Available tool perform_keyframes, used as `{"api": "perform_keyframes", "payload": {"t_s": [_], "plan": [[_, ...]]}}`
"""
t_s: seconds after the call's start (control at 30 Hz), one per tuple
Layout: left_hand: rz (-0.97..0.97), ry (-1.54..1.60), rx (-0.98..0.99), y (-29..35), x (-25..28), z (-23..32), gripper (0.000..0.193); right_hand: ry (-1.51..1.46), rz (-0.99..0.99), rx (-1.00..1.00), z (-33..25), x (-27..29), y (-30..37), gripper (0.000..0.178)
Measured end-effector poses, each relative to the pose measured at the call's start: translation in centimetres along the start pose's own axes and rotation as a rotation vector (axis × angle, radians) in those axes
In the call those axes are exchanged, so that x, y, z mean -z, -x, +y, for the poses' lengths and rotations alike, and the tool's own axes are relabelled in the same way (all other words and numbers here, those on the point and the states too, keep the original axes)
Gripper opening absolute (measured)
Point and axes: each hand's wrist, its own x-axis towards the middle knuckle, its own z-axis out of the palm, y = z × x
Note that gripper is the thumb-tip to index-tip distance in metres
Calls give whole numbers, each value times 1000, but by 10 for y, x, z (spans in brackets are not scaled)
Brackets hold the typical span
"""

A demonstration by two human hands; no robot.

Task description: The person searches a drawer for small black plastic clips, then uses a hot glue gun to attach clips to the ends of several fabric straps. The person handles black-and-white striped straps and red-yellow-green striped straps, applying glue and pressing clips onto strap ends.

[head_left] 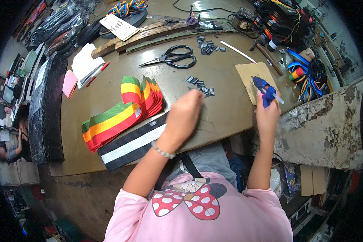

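My right hand (269,117) is wrapped round a blue hot glue gun (265,89), whose nozzle lies over a piece of brown cardboard (246,76). The fingers of my left hand (186,115) are pinched together at the edge of a small pile of black labels (193,80); whatever may be between them is hidden. Beneath my left wrist lies a black strap with a white stripe (129,144), bearing a small dark label near its upper edge. Left of it is a stack of green, yellow and red striped straps (113,121), its far end looped upward.
Black-handled scissors (177,57) lie beyond the straps, near another label pile (207,47). A white stick (238,51) and a brown rod (269,59) lie at the right. Papers (86,64) and a red pen (97,74) sit at the left, beside a black wrapped bundle (49,109).
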Motion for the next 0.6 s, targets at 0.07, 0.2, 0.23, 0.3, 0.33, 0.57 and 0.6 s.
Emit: {"api": "perform_keyframes", "payload": {"t_s": [0.07, 0.2, 0.23, 0.3, 0.33, 0.57, 0.6], "plan": [[-289, -356, -70, 3, -11, 7, 14, 15, -15, -13, 4, 1, 2, 36], [-159, -60, 19, 6, -5, 7, 15, 26, 29, 6, 18, 10, 0, 33], [-98, 153, 215, 4, 0, 5, 14, 38, 52, -75, 19, 12, -3, 33], [10, 603, 511, 0, 11, 0, 15, 82, -6, -74, 16, 16, -8, 34], [96, 860, 569, -2, 16, -1, 16, 124, -40, -156, 10, 18, -8, 35], [63, 1001, 710, 7, 35, 14, 33, -727, -302, -124, -48, 33, 57, 48], [64, 1002, 695, 8, 37, 16, 34, -616, -213, 402, -51, 24, 65, 50]]}}
